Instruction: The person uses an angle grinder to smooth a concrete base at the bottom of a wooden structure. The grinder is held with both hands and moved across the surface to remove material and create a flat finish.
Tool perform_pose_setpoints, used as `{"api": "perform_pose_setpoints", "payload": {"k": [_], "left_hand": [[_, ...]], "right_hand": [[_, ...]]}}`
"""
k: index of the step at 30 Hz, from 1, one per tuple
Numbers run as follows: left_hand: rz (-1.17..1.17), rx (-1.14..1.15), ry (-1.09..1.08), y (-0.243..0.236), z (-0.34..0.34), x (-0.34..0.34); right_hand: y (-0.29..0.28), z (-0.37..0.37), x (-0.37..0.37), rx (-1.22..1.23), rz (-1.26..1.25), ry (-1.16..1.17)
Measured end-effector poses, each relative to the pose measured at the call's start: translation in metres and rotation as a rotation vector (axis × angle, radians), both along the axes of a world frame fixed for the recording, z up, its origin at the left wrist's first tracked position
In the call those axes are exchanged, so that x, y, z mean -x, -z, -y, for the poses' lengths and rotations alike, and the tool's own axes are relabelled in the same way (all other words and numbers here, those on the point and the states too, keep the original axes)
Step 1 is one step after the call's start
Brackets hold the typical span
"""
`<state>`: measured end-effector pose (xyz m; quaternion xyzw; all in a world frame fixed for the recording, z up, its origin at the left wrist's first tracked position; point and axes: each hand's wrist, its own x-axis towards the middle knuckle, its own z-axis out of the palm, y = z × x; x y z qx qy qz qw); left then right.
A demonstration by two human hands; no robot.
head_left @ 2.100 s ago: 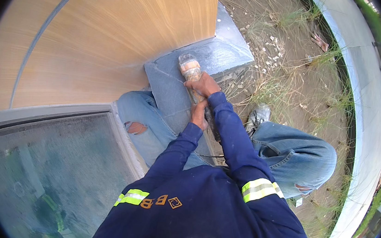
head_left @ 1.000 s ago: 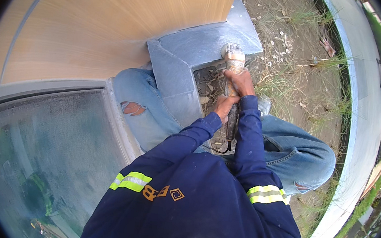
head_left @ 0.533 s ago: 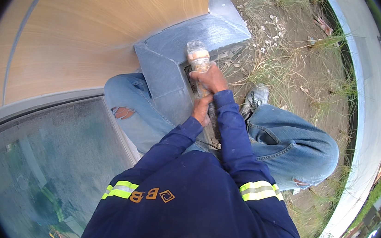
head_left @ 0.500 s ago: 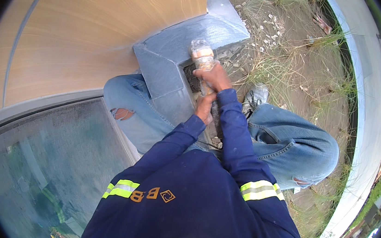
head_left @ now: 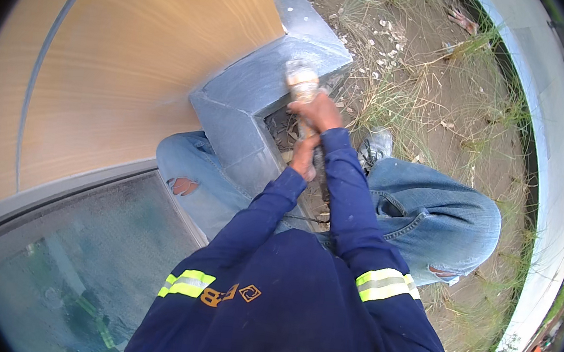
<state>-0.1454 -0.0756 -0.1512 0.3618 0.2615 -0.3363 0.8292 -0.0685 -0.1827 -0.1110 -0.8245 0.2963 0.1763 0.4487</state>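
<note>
Both hands grip one long object [head_left: 303, 82], with white and orange-brown bands, seemingly wrapped in clear plastic. Motion blurs it, and I cannot make out its kind. My right hand [head_left: 321, 113] closes around its middle, just below the banded end. Closer to my body, my left hand [head_left: 305, 158] is wrapped around the lower part. The far end lies over a grey stone ledge [head_left: 301, 54]; whether it touches the stone I cannot tell. Beside my hands is a dark, debris-strewn recess [head_left: 277, 129] along the ledge's inner corner.
My bent legs in torn jeans [head_left: 429, 215] flank the work spot, with a grey shoe [head_left: 376, 147] at right. A wood-grain panel [head_left: 150, 59] and a glass pane [head_left: 79, 271] stand at left. Sandy ground with grass tufts [head_left: 400, 99] reaches a pale curved wall [head_left: 554, 136].
The view has shifted, so the panel and ledge sit slightly further left and lower. Both hands keep their hold on the wrapped object, whose far end is now more blurred.
</note>
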Motion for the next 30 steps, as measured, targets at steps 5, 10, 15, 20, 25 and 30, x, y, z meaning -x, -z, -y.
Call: {"api": "perform_pose_setpoints", "payload": {"k": [5,10,15,20,25,30], "left_hand": [[-0.133,0.022,-0.124,-0.006,-0.053,0.015],[-0.099,0.024,-0.098,0.002,-0.042,0.009],[-0.009,0.024,0.106,-0.008,0.038,-0.013],[0.046,-0.027,0.253,-0.014,0.067,-0.044],[0.05,-0.023,0.108,-0.013,0.031,-0.033],[0.002,-0.058,-0.091,-0.017,-0.024,-0.008]], "right_hand": [[-0.01,-0.059,0.006,-0.009,0.01,-0.183],[-0.014,-0.046,0.0,-0.029,0.023,-0.151],[0.026,0.049,-0.005,-0.052,0.039,0.099],[0.003,0.079,-0.019,-0.08,0.132,0.2],[0.024,0.044,-0.025,-0.157,0.114,0.091],[0.01,-0.031,-0.018,-0.081,0.083,-0.153]]}}
